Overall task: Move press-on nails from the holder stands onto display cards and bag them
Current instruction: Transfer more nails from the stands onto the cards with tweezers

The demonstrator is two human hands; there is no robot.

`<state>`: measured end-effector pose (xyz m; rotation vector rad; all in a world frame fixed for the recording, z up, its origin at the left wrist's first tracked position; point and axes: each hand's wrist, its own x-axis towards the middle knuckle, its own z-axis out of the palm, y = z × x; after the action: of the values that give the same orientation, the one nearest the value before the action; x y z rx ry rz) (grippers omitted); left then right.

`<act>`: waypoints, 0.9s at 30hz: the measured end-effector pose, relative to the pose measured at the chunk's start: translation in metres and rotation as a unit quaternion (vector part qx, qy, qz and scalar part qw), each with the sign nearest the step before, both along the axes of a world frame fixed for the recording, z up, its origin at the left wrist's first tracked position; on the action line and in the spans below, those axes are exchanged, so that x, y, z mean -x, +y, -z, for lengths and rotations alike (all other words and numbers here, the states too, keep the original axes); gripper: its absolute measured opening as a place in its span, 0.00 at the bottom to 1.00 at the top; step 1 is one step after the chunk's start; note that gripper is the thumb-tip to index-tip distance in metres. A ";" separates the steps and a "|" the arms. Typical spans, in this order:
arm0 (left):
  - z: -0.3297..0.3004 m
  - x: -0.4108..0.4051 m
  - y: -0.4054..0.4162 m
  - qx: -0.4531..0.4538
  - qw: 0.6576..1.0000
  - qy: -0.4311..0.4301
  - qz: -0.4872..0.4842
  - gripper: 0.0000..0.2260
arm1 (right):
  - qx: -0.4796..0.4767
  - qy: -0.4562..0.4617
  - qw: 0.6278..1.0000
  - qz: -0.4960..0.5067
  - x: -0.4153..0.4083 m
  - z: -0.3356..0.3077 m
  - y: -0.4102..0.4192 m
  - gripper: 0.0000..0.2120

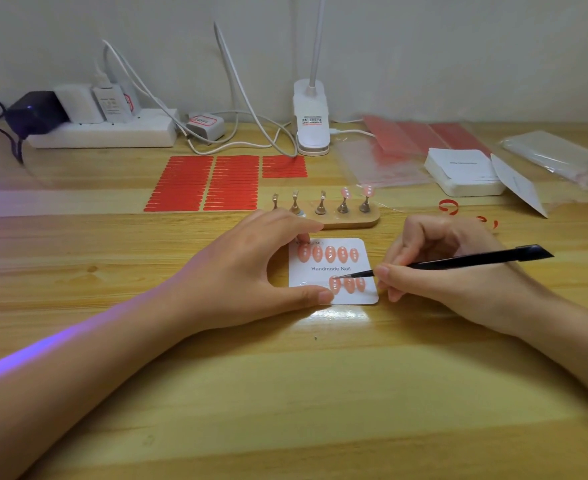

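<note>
Head view: the display card (334, 271) is pinned flat on the table (285, 393) by the left hand (251, 271) — thumb and fingers at its left edge. Black tweezers (458, 261) are pinched in the right hand (441, 268), their tip touching a pink nail (334, 285) in the lower row. Two nails remain on the holder stand (341, 216) behind.

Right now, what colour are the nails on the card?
Peachy pink nails with small white dots, head view.

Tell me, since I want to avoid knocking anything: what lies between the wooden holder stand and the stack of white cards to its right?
Nothing solid shows in the head view between the holder stand and the stack of white cards, only bare table and an edge of clear plastic bag.
</note>
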<state>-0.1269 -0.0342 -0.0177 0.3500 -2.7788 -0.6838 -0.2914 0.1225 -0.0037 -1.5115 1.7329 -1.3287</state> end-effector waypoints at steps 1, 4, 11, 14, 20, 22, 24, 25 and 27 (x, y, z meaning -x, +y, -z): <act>0.000 0.000 0.000 0.000 1.000 0.001 0.000 0.36 | -0.002 0.000 1.000 0.000 0.000 0.000 0.000 0.09; 0.000 -0.001 0.000 -0.003 1.000 0.002 -0.001 0.36 | -0.001 -0.016 1.000 -0.004 0.000 -0.001 0.000 0.08; 0.000 0.000 0.000 -0.001 1.000 0.001 -0.002 0.36 | -0.006 -0.007 1.000 -0.011 0.000 -0.001 0.002 0.09; 0.000 0.000 0.000 -0.005 1.000 0.001 -0.004 0.36 | -0.003 0.006 1.000 -0.013 0.000 -0.001 0.001 0.13; 0.000 0.000 0.000 -0.005 1.000 -0.002 -0.002 0.35 | -0.011 -0.005 1.000 -0.024 -0.001 -0.001 0.001 0.10; 0.000 0.000 0.000 -0.003 1.000 -0.001 -0.003 0.36 | -0.014 -0.033 0.999 -0.023 0.000 -0.001 0.001 0.08; 0.000 0.000 0.000 -0.001 1.000 -0.001 -0.002 0.36 | -0.009 -0.068 0.997 -0.019 0.002 -0.002 0.001 0.06; 0.000 0.000 -0.001 -0.002 1.000 -0.001 -0.001 0.36 | -0.006 -0.079 0.997 -0.018 0.002 -0.002 0.001 0.06; 0.000 0.000 -0.001 -0.003 1.000 0.001 0.001 0.36 | -0.009 -0.071 0.997 -0.019 0.002 -0.002 0.001 0.06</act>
<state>-0.1266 -0.0350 -0.0182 0.3474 -2.7754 -0.6921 -0.2939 0.1230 -0.0021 -1.3983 1.6151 -1.3634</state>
